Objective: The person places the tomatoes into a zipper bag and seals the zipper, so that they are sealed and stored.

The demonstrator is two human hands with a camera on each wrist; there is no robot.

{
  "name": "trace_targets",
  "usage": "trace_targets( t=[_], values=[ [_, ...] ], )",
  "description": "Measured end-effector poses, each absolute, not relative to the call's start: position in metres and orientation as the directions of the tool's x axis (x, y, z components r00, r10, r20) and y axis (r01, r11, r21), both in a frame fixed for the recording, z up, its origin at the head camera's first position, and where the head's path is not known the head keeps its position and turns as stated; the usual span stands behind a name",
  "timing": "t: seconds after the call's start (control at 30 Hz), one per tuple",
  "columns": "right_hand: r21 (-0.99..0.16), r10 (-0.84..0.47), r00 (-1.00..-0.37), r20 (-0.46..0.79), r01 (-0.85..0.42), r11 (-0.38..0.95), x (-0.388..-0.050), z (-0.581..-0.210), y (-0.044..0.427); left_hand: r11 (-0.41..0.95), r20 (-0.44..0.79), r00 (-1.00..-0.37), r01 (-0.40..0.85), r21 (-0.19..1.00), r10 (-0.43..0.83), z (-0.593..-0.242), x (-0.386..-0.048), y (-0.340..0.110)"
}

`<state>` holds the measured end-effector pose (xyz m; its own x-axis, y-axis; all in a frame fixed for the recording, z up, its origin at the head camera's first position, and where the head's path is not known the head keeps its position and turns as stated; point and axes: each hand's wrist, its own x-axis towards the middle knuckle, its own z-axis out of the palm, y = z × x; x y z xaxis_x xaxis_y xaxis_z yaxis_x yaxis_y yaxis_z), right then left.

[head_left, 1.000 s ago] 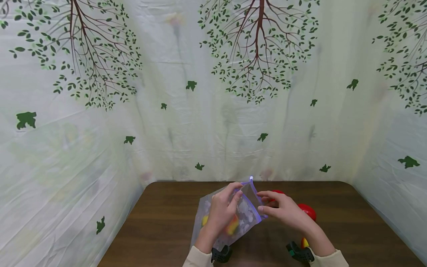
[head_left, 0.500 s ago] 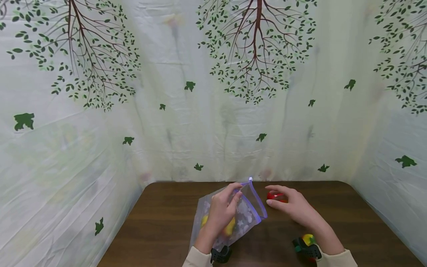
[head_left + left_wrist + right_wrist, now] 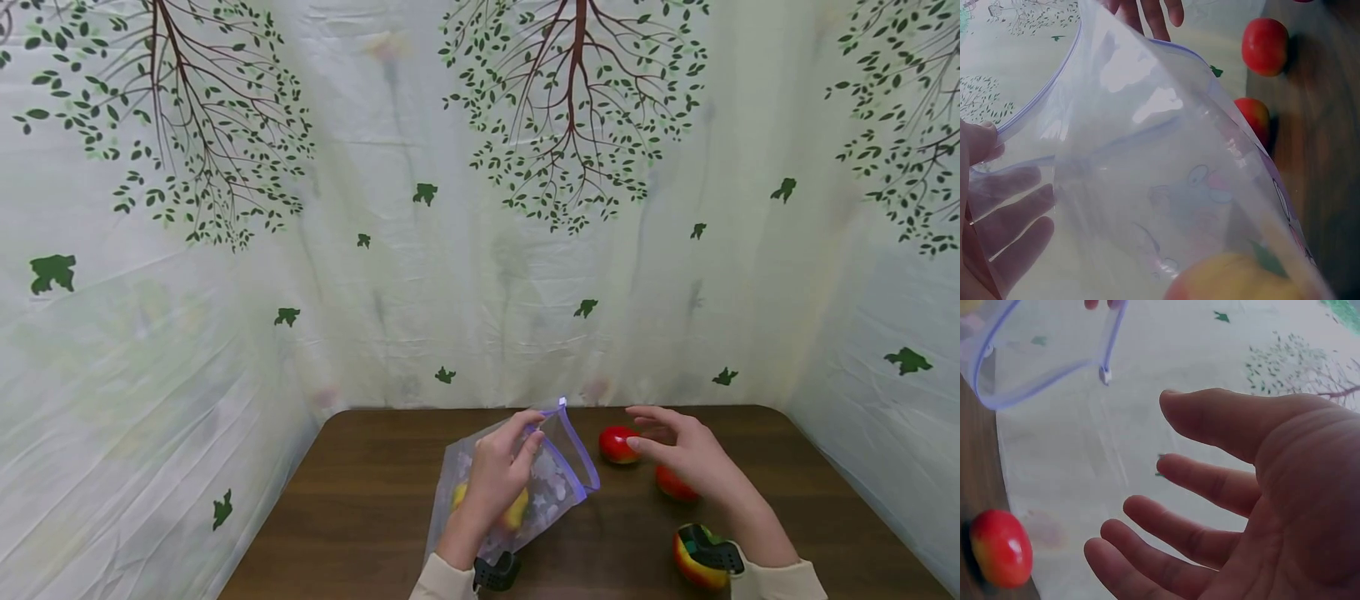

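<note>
My left hand (image 3: pixel 498 475) pinches the rim of a clear zip bag (image 3: pixel 558 496) with a purple-edged mouth, which stands open toward the right. Inside the bag lies yellow-red fruit (image 3: pixel 516 510), partly covered by that hand; the left wrist view shows a yellow fruit (image 3: pixel 1229 278) with a green leaf through the film. My right hand (image 3: pixel 690 454) hovers right of the bag with fingers spread and nothing held. Just left of its thumb rests a shiny red fruit (image 3: pixel 618 445), seen also as a red-yellow fruit (image 3: pixel 1002 549) in the right wrist view.
Under the right hand sits another red fruit (image 3: pixel 675 483), partly hidden. A red-yellow fruit (image 3: pixel 697 571) with green on top lies by the right wrist's black strap. The brown table (image 3: pixel 360 500) ends at a pale curtain (image 3: pixel 510 333) printed with trees and leaves.
My right hand has drawn away from the bag's mouth to the right, uncovering the red fruit beside it. The left hand and bag have stayed nearly still.
</note>
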<state>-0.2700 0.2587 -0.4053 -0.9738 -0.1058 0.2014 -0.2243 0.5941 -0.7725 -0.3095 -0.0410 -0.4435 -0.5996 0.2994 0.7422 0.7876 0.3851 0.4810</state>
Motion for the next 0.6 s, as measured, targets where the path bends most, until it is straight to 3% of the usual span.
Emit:
trace_targets(
  t=[0.6],
  values=[
    [-0.624,-0.009,-0.979,0.205,-0.138,0.769,-0.274,-0.418,0.290,0.392,0.754,-0.589,0.792,0.468,0.291,-0.443,-0.309,-0.041]
  ],
)
